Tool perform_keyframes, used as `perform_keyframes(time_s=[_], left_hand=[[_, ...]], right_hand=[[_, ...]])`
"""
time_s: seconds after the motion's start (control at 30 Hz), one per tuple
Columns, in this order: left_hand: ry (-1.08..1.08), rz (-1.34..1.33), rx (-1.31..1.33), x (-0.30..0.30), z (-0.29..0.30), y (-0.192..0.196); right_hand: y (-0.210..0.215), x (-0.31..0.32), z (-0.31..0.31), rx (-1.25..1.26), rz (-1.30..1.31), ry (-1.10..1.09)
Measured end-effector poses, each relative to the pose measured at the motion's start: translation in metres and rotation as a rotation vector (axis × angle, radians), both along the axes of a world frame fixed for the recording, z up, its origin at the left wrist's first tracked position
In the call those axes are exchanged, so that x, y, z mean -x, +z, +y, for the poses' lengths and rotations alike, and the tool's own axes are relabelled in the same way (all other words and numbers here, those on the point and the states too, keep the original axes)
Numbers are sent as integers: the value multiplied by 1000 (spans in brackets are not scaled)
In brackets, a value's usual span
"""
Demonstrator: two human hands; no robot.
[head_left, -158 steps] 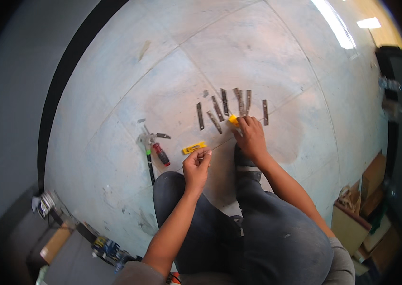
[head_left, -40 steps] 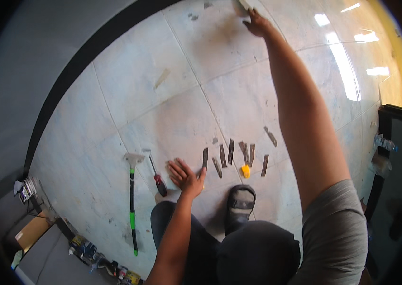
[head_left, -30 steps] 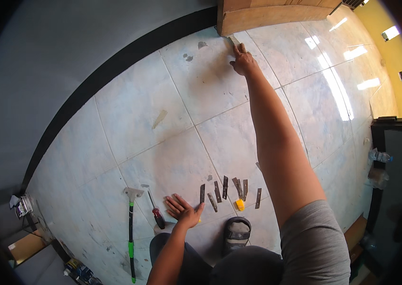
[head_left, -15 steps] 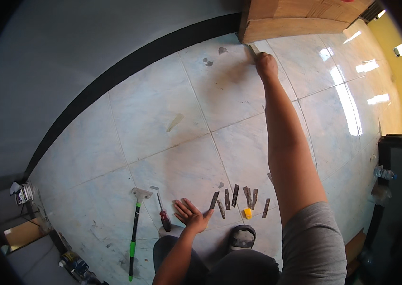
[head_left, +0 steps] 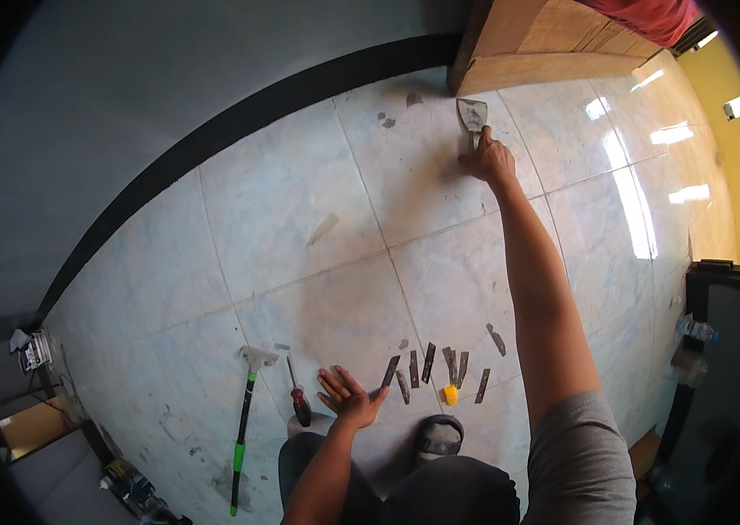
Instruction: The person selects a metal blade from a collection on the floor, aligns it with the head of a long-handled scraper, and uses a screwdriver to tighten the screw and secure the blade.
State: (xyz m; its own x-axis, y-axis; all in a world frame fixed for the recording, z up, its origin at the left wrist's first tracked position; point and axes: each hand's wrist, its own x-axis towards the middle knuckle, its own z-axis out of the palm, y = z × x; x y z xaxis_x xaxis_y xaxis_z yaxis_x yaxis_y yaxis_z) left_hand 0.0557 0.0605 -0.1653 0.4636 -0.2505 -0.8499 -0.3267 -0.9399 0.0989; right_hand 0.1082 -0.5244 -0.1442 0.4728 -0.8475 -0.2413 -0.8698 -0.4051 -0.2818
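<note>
My right hand [head_left: 491, 163] is stretched far forward, its fingers closed round the handle of a putty knife [head_left: 473, 114]. The knife's wide, stained metal blade points away from me, just short of the corner of a wooden cabinet [head_left: 510, 72]. Close to my body, my left hand [head_left: 351, 402] rests on the tiled floor [head_left: 300, 289], palm down with fingers spread. To its left lies a screwdriver [head_left: 300, 404] with a dark red handle, then a long scraper [head_left: 245, 420] with a black and green handle. Several dark, flat metal blades [head_left: 429, 362] lie to its right, around a small yellow piece [head_left: 450, 395].
A dark baseboard [head_left: 239, 114] runs along the grey wall at the left and back. Red cloth [head_left: 650, 16] shows above the cabinet. Dark smudges [head_left: 387, 121] and a pale stain [head_left: 324, 229] mark the tiles. At the right edge are plastic bottles [head_left: 696, 330].
My right hand has drawn the putty knife back from the cabinet's corner, and its blade now shows its broad face. More red cloth has come into view. My left hand stays put.
</note>
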Motion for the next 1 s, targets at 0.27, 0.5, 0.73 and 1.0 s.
perform_keyframes(time_s=[0.27,0.5,0.73,1.0], left_hand=[[11,-61,19,6,-11,3],[115,-384,170,34,-19,3],[280,-474,124,38,-32,3],[291,-400,89,34,-29,8]], right_hand=[[-19,99,147,-110,-341,-159],[51,187,406,2,-547,157],[58,206,484,-255,-257,211],[64,195,495,-329,-208,206]])
